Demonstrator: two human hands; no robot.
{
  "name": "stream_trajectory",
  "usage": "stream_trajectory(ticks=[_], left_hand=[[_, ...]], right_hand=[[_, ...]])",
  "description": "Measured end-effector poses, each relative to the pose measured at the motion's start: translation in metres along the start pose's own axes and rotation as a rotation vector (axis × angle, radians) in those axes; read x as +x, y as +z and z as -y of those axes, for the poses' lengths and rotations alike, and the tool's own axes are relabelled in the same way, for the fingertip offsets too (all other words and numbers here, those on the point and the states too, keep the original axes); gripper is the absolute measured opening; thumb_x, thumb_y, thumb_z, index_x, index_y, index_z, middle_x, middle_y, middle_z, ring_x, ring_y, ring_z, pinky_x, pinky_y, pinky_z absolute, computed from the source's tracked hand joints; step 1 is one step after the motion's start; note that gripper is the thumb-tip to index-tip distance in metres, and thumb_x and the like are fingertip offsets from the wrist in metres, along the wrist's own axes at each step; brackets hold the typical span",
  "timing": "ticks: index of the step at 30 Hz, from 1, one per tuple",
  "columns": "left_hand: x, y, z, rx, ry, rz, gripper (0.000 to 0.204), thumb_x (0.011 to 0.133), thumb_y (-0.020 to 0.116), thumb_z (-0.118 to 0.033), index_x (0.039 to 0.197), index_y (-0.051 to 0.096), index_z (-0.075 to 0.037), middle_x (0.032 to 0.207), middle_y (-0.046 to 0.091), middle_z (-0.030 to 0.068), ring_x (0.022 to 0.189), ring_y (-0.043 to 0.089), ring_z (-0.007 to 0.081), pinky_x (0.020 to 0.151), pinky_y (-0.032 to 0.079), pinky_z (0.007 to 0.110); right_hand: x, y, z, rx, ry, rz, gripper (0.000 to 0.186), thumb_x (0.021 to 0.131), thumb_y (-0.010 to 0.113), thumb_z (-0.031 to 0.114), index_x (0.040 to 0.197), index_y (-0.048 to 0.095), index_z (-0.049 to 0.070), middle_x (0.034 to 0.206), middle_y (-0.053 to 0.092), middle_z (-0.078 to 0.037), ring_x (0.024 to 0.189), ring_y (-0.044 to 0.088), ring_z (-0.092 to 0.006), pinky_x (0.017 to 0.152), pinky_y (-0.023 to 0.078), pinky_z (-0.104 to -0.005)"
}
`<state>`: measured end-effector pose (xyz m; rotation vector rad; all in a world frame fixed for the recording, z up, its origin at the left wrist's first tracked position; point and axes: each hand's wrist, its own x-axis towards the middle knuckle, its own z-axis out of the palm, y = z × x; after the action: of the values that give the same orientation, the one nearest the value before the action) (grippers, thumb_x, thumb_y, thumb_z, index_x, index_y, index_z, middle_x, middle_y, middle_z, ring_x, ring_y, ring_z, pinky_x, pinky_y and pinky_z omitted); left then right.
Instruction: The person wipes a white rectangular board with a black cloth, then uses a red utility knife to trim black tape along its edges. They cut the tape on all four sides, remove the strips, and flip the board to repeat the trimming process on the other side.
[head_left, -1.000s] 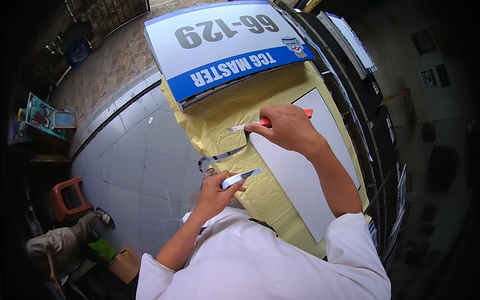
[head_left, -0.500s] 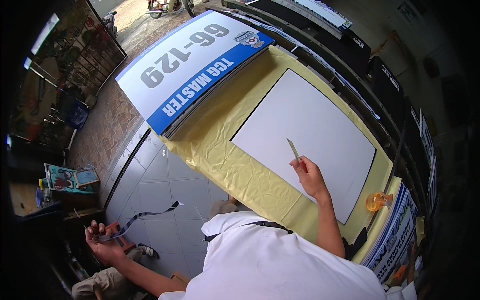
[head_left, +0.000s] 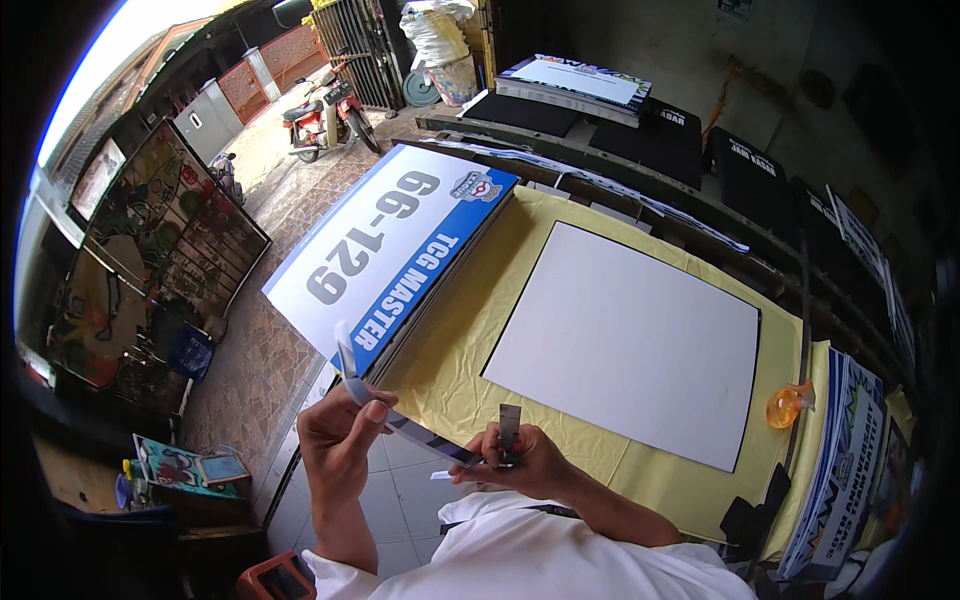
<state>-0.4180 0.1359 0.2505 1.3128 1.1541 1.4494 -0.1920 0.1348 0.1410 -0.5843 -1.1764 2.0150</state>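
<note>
Left hand [head_left: 340, 435] pinches a thin strip [head_left: 428, 440] in front of the body; its end reaches the right hand [head_left: 525, 462], closed around a flat blade [head_left: 510, 424]. White panel [head_left: 630, 345] lies untouched on the bench [head_left: 585, 418]. Step judged: strip handling; next move calls for firm grip, fingers clear of the blade.

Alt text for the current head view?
A person's left hand and right hand hold a thin strip between them, the right also holding a cutter knife. Beyond, a white panel and a stack of printed panels rest on a yellow-covered table.
</note>
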Motion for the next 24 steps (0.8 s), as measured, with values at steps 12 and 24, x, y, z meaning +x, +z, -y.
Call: stream_trajectory(ticks=[12, 24], left_hand=[[0.075, -0.030, -0.019, -0.056, 0.293, -0.152, 0.025, 0.101, 0.069, -0.023, 0.104, 0.075, 0.001, 0.084, 0.070, 0.0028, 0.063, 0.050, 0.0055, 0.060, 0.040, 0.024], [0.123, 0.021, -0.031, 0.185, 0.266, -0.053, 0.020, 0.102, 0.066, -0.022, 0.097, 0.074, -0.004, 0.070, 0.050, -0.0056, 0.062, 0.039, 0.0044, 0.058, 0.030, 0.024]], right_hand=[[-0.149, -0.026, 0.005, -0.286, 0.131, -0.601, 0.027, 0.088, 0.078, 0.002, 0.073, 0.056, 0.001, 0.100, 0.076, -0.015, 0.075, 0.070, -0.0130, 0.070, 0.059, -0.0268], [-0.238, -0.047, -0.019, -0.296, -0.103, -1.040, 0.031, 0.086, 0.079, -0.004, 0.074, 0.051, 0.004, 0.088, 0.074, -0.015, 0.066, 0.067, -0.0118, 0.057, 0.056, -0.0266]])
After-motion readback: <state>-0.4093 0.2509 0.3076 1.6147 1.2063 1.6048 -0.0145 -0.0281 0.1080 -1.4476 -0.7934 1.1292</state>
